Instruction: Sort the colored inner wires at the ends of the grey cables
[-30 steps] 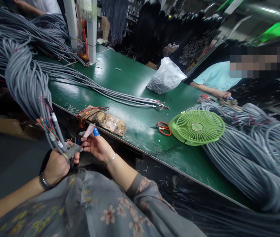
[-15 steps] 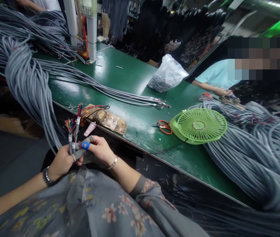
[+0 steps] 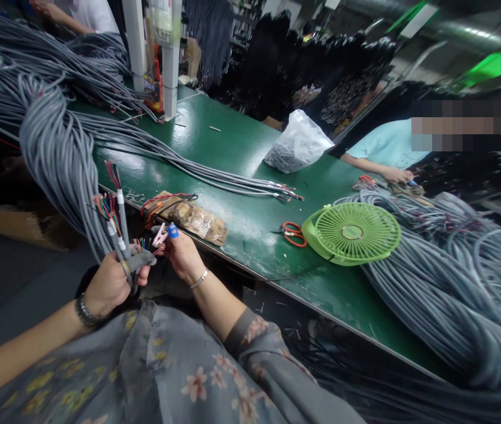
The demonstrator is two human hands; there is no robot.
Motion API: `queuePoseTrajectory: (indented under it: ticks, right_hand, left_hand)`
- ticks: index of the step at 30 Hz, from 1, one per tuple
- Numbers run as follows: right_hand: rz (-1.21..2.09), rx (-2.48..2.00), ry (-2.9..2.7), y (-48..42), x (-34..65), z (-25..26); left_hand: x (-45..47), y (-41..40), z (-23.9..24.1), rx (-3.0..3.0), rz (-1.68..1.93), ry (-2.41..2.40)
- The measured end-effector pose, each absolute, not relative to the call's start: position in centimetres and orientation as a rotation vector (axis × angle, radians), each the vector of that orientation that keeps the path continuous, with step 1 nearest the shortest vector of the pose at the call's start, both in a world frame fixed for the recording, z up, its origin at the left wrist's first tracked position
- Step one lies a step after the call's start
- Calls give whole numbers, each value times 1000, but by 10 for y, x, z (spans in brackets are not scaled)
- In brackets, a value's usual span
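My left hand (image 3: 115, 277) is closed around several grey cables (image 3: 122, 219). Their stripped ends point up, with coloured wires (image 3: 107, 206) fanned out above the fist. A grey covering wraps one of its fingers, and a short bunch of coloured wires shows beside that finger. Just to the right, at the table's near edge, my right hand (image 3: 183, 259) pinches a pink clip (image 3: 161, 235), its thumb wrapped in blue tape. Part of the right fingers is hidden behind the clip and thumb.
A taped board (image 3: 199, 221) lies at the edge of the green table (image 3: 241, 227). Red-handled scissors (image 3: 294, 234) and a green fan (image 3: 351, 232) are farther right. Grey cable bundles (image 3: 58, 147) hang at left. A white plastic bag (image 3: 298, 144) and a co-worker (image 3: 380, 147) are beyond.
My right hand has moved from the wires by my left hand up to the pink clip. The cables in my left hand have tilted leftward and their wires show more spread.
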State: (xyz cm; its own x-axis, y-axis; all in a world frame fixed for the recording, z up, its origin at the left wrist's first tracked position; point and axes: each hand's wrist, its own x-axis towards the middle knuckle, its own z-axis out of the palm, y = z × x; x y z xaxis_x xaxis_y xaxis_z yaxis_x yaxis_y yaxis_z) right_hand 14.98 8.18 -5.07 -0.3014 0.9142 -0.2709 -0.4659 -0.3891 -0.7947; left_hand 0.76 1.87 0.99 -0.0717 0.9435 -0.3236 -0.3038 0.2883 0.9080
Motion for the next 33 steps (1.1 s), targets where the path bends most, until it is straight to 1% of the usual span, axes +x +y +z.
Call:
queuePoseTrajectory:
  ticks: [6, 15, 22, 27, 33]
  right_hand:
    - [1928, -903, -591, 85, 141, -50]
    - [1903, -869, -462, 86, 132, -49]
    - [2026, -860, -674, 63, 155, -58]
    - [1882, -899, -907, 38, 163, -56]
    - [1781, -897, -981, 34, 160, -47]
  left_hand:
    - [13, 23, 12, 722, 1145, 1196]
    - [14, 25, 5, 729, 1108, 1208]
    - [5, 9, -2, 743, 1155, 1245]
    - [5, 4, -8, 735, 1166, 1290]
    - [-3, 6, -16, 879, 1062, 1294]
